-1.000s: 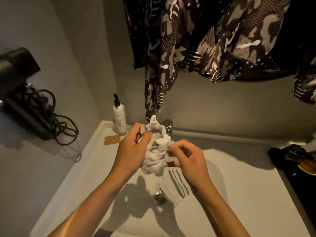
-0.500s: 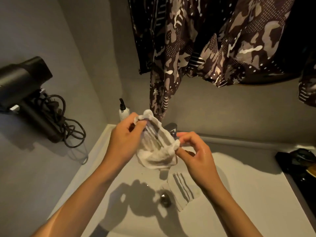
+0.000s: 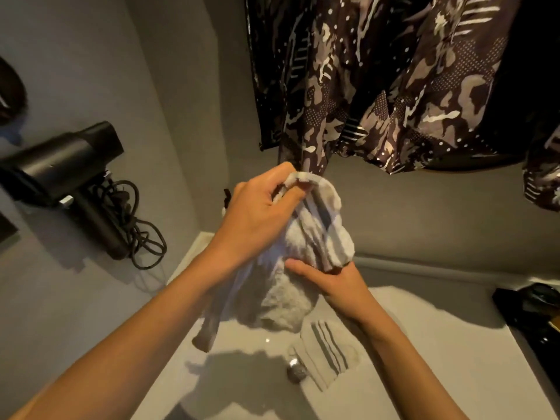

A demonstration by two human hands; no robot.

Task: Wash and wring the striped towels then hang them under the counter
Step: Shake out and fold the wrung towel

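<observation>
I hold a white striped towel (image 3: 315, 237) up over the sink (image 3: 424, 328). My left hand (image 3: 257, 213) grips its top edge, with the cloth looping over my fingers. My right hand (image 3: 330, 277) clasps the towel lower down, at its right side. Below my hands the towel hangs loose in folds, one corner dangling at the lower left. A second striped towel (image 3: 328, 350) lies flat in the basin beside the drain (image 3: 295, 369).
A dark patterned garment (image 3: 394, 86) hangs just above and behind my hands. A black hair dryer (image 3: 66, 171) with a coiled cord is mounted on the left wall. Dark objects (image 3: 533, 310) sit at the sink's right edge. The soap bottle is mostly hidden behind my left hand.
The bunched towel has been opened out and now hangs long. My left hand has risen with the top edge. My right hand has shifted down to the towel's lower right.
</observation>
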